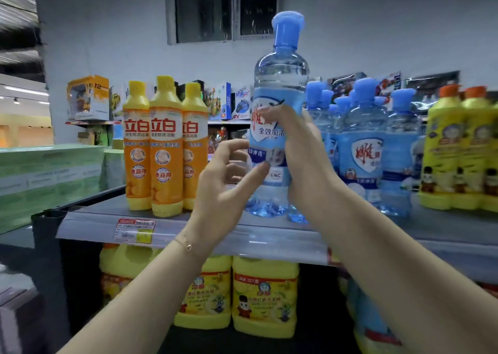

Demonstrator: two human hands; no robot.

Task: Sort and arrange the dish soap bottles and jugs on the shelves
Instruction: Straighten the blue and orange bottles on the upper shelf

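Note:
My right hand (299, 151) grips a clear blue dish soap bottle (280, 89) with a blue cap, held upright just above the top shelf (242, 235). My left hand (226, 186) is beside it with fingers spread, the thumb touching the bottle's lower label. Three orange bottles (164, 149) with yellow caps stand to the left on the shelf. A cluster of matching blue bottles (363, 149) stands to the right, then yellow bottles (463, 151) with orange caps. Yellow jugs (265, 297) sit on the shelf below.
Green stacked packs (48, 175) lie at the left on a neighbouring shelf. Toy boxes (89, 97) line a farther shelf behind. A price tag (134, 231) is on the shelf's front rail. A wall with a dark window (226, 8) is behind.

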